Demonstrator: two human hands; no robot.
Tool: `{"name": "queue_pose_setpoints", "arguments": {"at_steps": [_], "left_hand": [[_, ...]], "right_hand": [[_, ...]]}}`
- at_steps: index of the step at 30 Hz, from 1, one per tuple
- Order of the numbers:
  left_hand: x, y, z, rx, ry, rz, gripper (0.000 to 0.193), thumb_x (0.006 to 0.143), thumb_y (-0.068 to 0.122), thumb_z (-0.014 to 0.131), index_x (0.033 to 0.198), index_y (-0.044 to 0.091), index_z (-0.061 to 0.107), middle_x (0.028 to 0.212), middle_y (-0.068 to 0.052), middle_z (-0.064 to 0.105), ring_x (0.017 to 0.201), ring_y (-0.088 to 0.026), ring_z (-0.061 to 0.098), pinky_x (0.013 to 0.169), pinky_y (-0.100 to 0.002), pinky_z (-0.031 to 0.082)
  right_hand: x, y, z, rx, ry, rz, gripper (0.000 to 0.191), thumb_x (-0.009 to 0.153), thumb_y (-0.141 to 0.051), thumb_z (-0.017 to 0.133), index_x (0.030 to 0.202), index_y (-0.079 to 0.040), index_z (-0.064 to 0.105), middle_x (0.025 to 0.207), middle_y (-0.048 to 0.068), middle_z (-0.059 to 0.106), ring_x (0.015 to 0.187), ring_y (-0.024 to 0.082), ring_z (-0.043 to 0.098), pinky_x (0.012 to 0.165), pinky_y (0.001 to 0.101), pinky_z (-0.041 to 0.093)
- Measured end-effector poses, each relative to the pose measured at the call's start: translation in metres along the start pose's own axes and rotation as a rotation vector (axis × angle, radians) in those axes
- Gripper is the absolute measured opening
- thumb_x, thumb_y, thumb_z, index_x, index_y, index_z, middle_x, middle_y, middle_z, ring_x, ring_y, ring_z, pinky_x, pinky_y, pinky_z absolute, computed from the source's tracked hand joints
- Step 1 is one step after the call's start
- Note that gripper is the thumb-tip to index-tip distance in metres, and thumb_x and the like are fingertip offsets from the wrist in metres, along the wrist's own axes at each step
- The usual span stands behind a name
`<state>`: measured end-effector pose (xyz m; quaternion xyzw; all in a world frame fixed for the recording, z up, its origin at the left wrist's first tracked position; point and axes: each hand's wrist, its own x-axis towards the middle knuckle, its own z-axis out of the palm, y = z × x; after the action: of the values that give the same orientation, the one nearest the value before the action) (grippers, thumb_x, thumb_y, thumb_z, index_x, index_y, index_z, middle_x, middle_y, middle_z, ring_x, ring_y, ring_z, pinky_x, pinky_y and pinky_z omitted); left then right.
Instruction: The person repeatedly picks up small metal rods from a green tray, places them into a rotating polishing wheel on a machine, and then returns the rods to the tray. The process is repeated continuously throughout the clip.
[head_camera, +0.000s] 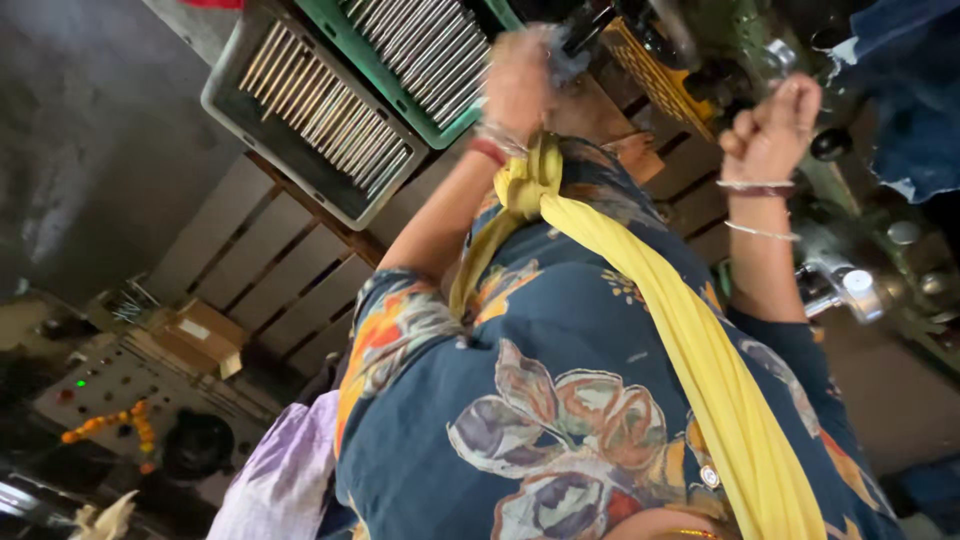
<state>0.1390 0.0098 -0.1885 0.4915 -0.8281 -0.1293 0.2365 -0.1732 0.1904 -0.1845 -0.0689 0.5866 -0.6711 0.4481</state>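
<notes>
Green-painted metal of a machine (752, 38) at the top edge, slightly right of centre, with both hands raised against it. Left hand (518, 80) blurred, pressed to a dark part of the machine; not possible to tell if open or closed, or if holding something. Right hand (772, 125) curled into a tight fist, thumb over the fingers; content of the fist hidden. Black ball knob (830, 145) just beside this fist, on the right, touching or not cannot be told.

On the left wrist a red thread (488, 152) and thin bangles. On the right wrist also bangles (756, 186), silver and dark red. Between the two arms a yellow scarf (640, 270), knotted near the left wrist and running down across a dark blue flowered garment (540, 420).

Behind the hands a yellow crate (655, 78). Further left a green tray (420, 55) and a grey tray (310, 120), both filled with metal rods lying in rows side by side. Under the trays a wooden pallet (265, 270).

Below the right forearm a shiny metal cylinder (852, 290) on the machine. At top right a blue cloth (905, 90).

Far at lower left a cardboard box (200, 335), a control panel (95, 385) with small lights, an orange flower garland (110, 420) over it, and a lilac cloth (285, 470) beside the garment.
</notes>
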Motion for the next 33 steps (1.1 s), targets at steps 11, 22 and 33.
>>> {"name": "queue_pose_setpoints", "arguments": {"at_steps": [11, 22, 33], "left_hand": [[-0.046, -0.11, -0.02, 0.103, 0.085, -0.302, 0.011, 0.091, 0.011, 0.063, 0.093, 0.014, 0.074, 0.094, -0.011, 0.071, 0.09, -0.032, 0.068, 0.079, -0.044, 0.058], [-0.171, -0.168, -0.11, 0.145, -0.208, -0.829, 0.017, 0.076, 0.023, 0.084, 0.089, 0.014, 0.079, 0.101, -0.017, 0.075, 0.104, -0.038, 0.066, 0.095, -0.045, 0.054], [-0.109, -0.168, -0.081, 0.052, -0.329, -0.566, 0.047, 0.068, 0.013, 0.083, 0.114, 0.012, 0.074, 0.131, -0.028, 0.054, 0.116, -0.044, 0.055, 0.097, -0.048, 0.049]], "right_hand": [[-0.017, 0.004, -0.088, 0.12, 0.017, 0.143, 0.021, 0.115, -0.037, 0.065, 0.115, -0.021, 0.053, 0.07, -0.005, 0.027, 0.056, 0.007, 0.024, 0.046, 0.0222, 0.019], [0.006, -0.01, -0.102, 0.13, 0.072, 0.133, 0.03, 0.111, -0.042, 0.072, 0.116, -0.017, 0.055, 0.072, -0.005, 0.027, 0.054, 0.007, 0.023, 0.048, 0.0236, 0.019], [0.016, -0.021, -0.049, 0.063, -0.092, 0.16, 0.024, 0.115, -0.039, 0.066, 0.115, -0.018, 0.055, 0.07, -0.005, 0.026, 0.055, 0.007, 0.021, 0.045, 0.0223, 0.016]]}}
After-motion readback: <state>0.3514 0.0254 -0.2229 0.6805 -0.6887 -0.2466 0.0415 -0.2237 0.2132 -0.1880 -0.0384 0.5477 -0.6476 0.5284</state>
